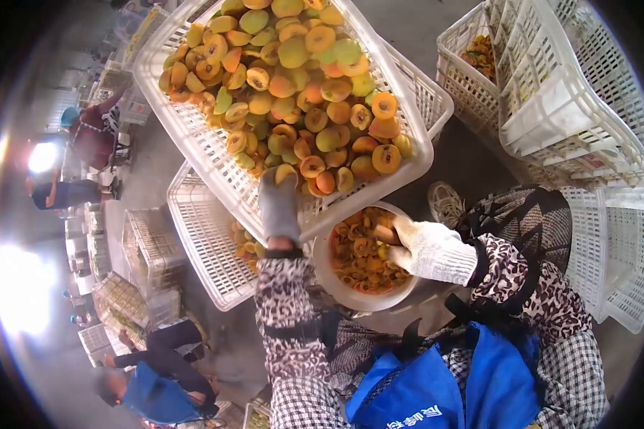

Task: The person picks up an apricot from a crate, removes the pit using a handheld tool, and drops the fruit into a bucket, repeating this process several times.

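My left hand [277, 204], in a grey glove, reaches over the near rim of a white plastic crate [193, 146] heaped with halved apricots [293, 93]. Its fingers are closed around an apricot half [286, 173] at the edge of the heap. In a white knitted glove with brownish fingertips, my right hand [433, 250] hangs over a white bucket [323, 268]. Small orange-brown fruit pieces [365, 250] fill much of the bucket. The right thumb and fingers are bent towards each other; what they hold, if anything, is not clear.
Below the heaped crate, another white crate [206, 243] holds more fruit. Tall white crates [551, 93] stand at the right, one [454, 64] with orange pieces inside. A shoe [446, 204] is beside the bucket. Other people [154, 390] work among crates at the left.
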A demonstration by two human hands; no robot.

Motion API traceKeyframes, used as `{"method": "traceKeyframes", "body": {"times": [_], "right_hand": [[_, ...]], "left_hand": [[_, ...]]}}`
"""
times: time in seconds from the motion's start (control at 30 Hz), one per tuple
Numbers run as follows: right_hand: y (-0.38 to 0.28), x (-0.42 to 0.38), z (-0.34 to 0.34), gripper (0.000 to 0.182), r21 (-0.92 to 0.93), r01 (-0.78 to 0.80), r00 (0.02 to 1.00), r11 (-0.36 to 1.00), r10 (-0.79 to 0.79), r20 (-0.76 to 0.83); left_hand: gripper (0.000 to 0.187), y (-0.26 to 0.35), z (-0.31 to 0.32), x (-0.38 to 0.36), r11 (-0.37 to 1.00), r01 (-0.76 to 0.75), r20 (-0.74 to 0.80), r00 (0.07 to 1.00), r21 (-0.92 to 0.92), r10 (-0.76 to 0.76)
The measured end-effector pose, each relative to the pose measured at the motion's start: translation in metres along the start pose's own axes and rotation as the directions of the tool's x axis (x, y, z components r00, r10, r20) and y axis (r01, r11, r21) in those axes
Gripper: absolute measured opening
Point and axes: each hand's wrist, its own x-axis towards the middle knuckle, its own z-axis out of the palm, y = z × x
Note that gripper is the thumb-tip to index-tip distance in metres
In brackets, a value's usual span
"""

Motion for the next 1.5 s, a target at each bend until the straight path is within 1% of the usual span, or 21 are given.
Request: {"method": "traceKeyframes", "body": {"times": [0.03,0.07,0.13,0.2,0.27,0.3,0.4,0.47,0.53,0.57,0.67,0.83,0.9,0.93,1.0,1.13,1.2,1.27,1.37,1.4,1.5], "right_hand": [[-0.012,0.005,-0.004,0.03,0.063,-0.019,1.0,0.998,0.021,-0.022],[-0.024,0.01,-0.009,0.03,0.125,-0.036,0.998,0.992,0.041,-0.039],[-0.04,0.017,-0.01,0.031,0.154,-0.155,0.983,0.976,0.138,0.118],[-0.043,0.018,0.005,0.023,0.107,0.037,0.992,0.994,-0.05,0.113],[-0.041,0.017,0.028,0.018,0.048,0.109,0.99,0.993,-0.113,0.084],[-0.042,0.021,0.04,0.02,0.172,0.124,0.992,0.977,-0.124,-0.015],[-0.049,0.023,0.041,0.018,0.177,0.346,0.928,0.921,-0.308,-0.207],[-0.071,0.027,0.022,0.019,0.179,0.119,0.991,0.977,-0.128,0.038],[-0.084,0.036,0.018,0.02,0.181,0.074,0.996,0.981,-0.083,0.043],[-0.088,0.04,0.019,0.02,0.186,0.029,0.999,0.982,-0.037,0.037],[-0.088,0.048,0.033,0.022,0.149,0.129,0.99,0.98,-0.12,-0.073],[-0.095,0.053,0.026,0.019,0.081,0.147,0.987,0.986,-0.152,0.058],[-0.1,0.055,0.024,0.021,0.006,0.009,0.981,1.0,-0.01,0.196],[-0.095,0.053,0.03,0.021,0.005,0.008,0.98,1.0,-0.009,0.198],[-0.084,0.048,0.044,0.027,0.115,0.197,0.979,0.974,-0.202,0.033],[-0.095,0.052,0.026,0.033,0.098,0.086,0.98,0.991,-0.102,0.17],[-0.101,0.061,-0.006,0.029,0.55,-0.576,0.684,0.605,-0.01,0.729],[-0.09,0.056,0.006,0.024,0.632,-0.582,0.72,0.512,-0.036,0.693],[-0.079,0.057,0.007,0.017,0.61,-0.786,0.572,0.104,-0.252,0.781],[-0.076,0.057,0.009,0.017,0.613,-0.787,0.588,0.069,-0.219,0.779],[-0.052,0.064,0.033,0.018,0.656,-0.67,0.628,0.348,-0.206,0.751]], "left_hand": [[0.037,-0.008,-0.009,-0.009,0.715,0.171,0.211,0.977,-0.678,-0.033],[0.037,-0.015,-0.017,-0.019,0.029,0.375,0.376,0.923,-0.927,0.086],[0.037,-0.003,-0.043,-0.05,-0.112,0.412,0.406,0.911,-0.904,0.075],[0.038,0.012,-0.066,-0.072,-0.263,0.442,0.438,0.896,-0.858,0.075],[0.042,0.018,-0.078,-0.083,-0.471,0.553,0.46,0.833,-0.687,0.308],[0.044,0.018,-0.076,-0.086,-0.509,0.52,0.475,0.85,-0.686,0.229],[0.048,0.021,-0.08,-0.095,-0.412,0.43,0.425,0.899,-0.803,0.109],[0.054,0.007,-0.077,-0.097,-0.384,0.39,0.392,0.917,-0.837,0.077],[0.056,-0.004,-0.077,-0.097,-0.486,0.416,0.343,0.909,-0.769,0.236],[0.057,-0.003,-0.077,-0.101,-0.449,0.414,0.39,0.909,-0.792,0.15],[0.056,-0.001,-0.082,-0.107,-0.296,0.371,0.36,0.928,-0.88,0.09],[0.054,-0.001,-0.084,-0.112,-0.282,0.377,0.42,0.9,-0.882,-0.113],[0.051,-0.006,-0.076,-0.114,0.511,0.013,-0.015,0.999,-0.86,-0.049],[0.051,-0.005,-0.077,-0.114,0.51,0.015,-0.013,0.999,-0.86,-0.051],[0.049,0.003,-0.085,-0.113,0.063,0.301,0.294,0.95,-0.951,-0.109],[0.05,0.012,-0.087,-0.113,0.004,0.387,0.382,0.913,-0.922,-0.145],[0.051,0.014,-0.086,-0.113,0.079,0.362,0.342,0.92,-0.929,-0.194],[0.049,0.016,-0.08,-0.112,0.107,0.32,0.292,0.931,-0.941,-0.22],[0.045,0.024,-0.086,-0.108,0.038,0.324,0.309,0.925,-0.945,-0.221],[0.043,0.026,-0.089,-0.106,-0.061,0.37,0.375,0.907,-0.927,-0.191],[0.041,0.015,-0.076,-0.103,-0.293,0.416,0.461,0.882,-0.861,-0.101]]}}
